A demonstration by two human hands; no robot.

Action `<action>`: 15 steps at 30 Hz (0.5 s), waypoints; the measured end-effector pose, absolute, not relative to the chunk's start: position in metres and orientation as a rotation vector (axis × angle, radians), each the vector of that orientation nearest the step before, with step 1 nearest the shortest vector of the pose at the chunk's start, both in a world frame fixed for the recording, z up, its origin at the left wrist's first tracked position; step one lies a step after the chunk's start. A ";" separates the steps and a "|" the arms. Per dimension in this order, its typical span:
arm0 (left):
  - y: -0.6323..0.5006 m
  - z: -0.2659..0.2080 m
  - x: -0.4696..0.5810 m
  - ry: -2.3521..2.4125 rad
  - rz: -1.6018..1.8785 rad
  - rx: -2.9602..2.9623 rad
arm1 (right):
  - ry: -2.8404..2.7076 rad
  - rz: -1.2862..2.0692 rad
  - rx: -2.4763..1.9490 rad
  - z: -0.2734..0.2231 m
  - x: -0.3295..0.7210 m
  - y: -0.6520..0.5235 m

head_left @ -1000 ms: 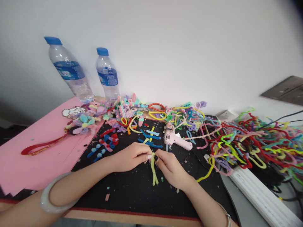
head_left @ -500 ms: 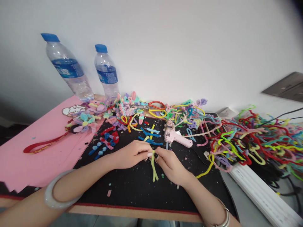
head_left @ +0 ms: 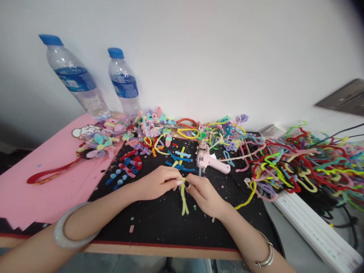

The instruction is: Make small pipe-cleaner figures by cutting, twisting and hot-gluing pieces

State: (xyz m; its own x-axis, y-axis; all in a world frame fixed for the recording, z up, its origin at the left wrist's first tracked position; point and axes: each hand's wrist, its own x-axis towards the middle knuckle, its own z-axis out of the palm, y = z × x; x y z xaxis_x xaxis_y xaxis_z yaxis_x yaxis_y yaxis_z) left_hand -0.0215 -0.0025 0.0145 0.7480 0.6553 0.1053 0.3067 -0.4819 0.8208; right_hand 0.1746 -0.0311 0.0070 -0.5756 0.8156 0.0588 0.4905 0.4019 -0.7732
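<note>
Between my two hands is a yellow-green pipe cleaner (head_left: 183, 199), bent so that two ends hang down towards me. My left hand (head_left: 159, 183) pinches its upper part from the left. From the right, my right hand (head_left: 206, 194) pinches the same spot, and the fingertips nearly meet. Just beyond my fingers lie short blue pipe cleaner pieces (head_left: 183, 158) with yellow ones across them. A pale pink hot glue gun (head_left: 213, 163) rests on the black mat (head_left: 159, 231) past my right hand.
Red-and-yellow-handled scissors (head_left: 187, 128) lie among finished fuzzy pieces at the back. Two water bottles (head_left: 74, 77) stand by the wall. Loose pipe cleaners (head_left: 301, 163) heap up at right beside a white power strip (head_left: 315, 231). Pink card (head_left: 54, 170) covers the left.
The view has shifted slightly. Both hands keep their pinch on the yellow-green pipe cleaner, whose hanging ends have moved a little.
</note>
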 end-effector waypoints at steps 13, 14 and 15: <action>-0.002 0.016 -0.022 0.723 0.512 2.106 | -2.255 1.005 -1.099 0.006 0.175 -0.031; -0.002 0.016 -0.022 0.722 0.512 2.107 | -2.255 1.002 -1.099 0.006 0.175 -0.032; -0.002 0.016 -0.022 0.719 0.512 2.108 | -2.257 1.001 -1.098 0.005 0.175 -0.032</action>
